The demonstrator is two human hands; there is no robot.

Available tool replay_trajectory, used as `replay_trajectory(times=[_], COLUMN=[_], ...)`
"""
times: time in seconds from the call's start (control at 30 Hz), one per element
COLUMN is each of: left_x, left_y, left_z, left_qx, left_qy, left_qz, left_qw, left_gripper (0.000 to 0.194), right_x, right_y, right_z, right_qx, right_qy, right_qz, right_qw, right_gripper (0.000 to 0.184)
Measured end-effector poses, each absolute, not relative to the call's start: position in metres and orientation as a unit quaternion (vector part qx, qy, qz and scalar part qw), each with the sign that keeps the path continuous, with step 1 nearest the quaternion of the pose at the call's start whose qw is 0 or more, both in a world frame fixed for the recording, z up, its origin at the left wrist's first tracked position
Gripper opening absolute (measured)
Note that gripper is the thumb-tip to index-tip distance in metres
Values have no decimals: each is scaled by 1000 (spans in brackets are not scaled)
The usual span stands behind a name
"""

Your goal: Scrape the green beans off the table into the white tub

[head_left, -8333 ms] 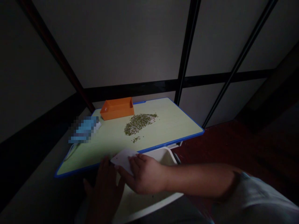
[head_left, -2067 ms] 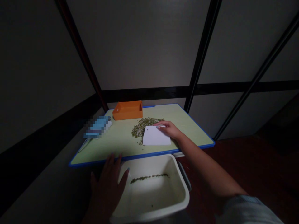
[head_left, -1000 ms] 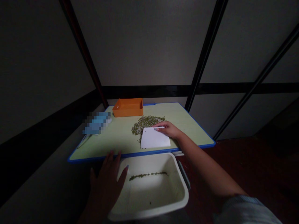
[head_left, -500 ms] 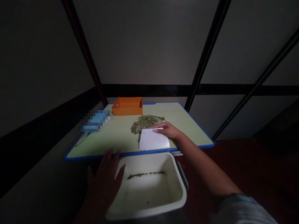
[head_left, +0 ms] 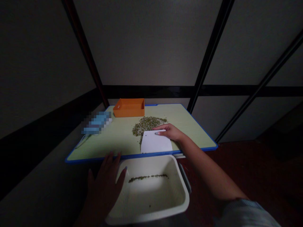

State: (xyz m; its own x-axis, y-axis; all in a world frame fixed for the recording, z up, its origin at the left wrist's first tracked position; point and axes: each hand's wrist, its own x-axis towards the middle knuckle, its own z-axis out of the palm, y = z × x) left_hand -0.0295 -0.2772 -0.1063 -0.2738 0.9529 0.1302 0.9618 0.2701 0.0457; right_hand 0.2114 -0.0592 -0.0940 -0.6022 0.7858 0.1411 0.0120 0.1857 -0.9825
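A white flat scraper (head_left: 156, 143) with a small hole in one corner rests near the table's front edge. My right hand (head_left: 169, 131) pinches its top edge, thumb on the near face. Just behind it, small green beans or seeds (head_left: 146, 124) lie in a loose heap. Below the edge is a white plastic tub (head_left: 151, 217), with a thin line of the same green grains (head_left: 142, 178) across its bottom. My left hand (head_left: 105, 179), dark in shadow, is over the tub's left side with its fingers spread; whether it presses on the rim I cannot tell.
The pale green table (head_left: 189, 126) has a blue rim. An orange open box (head_left: 129, 108) stands at its back left. On the left side lies a blurred-out blue object (head_left: 97, 122) with a cord. Panelled walls (head_left: 146, 47) enclose the back and left.
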Motion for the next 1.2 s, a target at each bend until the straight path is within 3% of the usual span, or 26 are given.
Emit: replay_trajectory(times=[1.2], left_x=[-26], left_y=[-277], left_z=[-101], left_qx=[-601], left_qy=[-797], left_qz=[-55], left_qw=[15], left_gripper=[53], right_x=[208], right_y=[-59], right_z=[-95], right_qx=[-290], right_qy=[-725], right_qz=[519], right_qw=[348], right_gripper=[44])
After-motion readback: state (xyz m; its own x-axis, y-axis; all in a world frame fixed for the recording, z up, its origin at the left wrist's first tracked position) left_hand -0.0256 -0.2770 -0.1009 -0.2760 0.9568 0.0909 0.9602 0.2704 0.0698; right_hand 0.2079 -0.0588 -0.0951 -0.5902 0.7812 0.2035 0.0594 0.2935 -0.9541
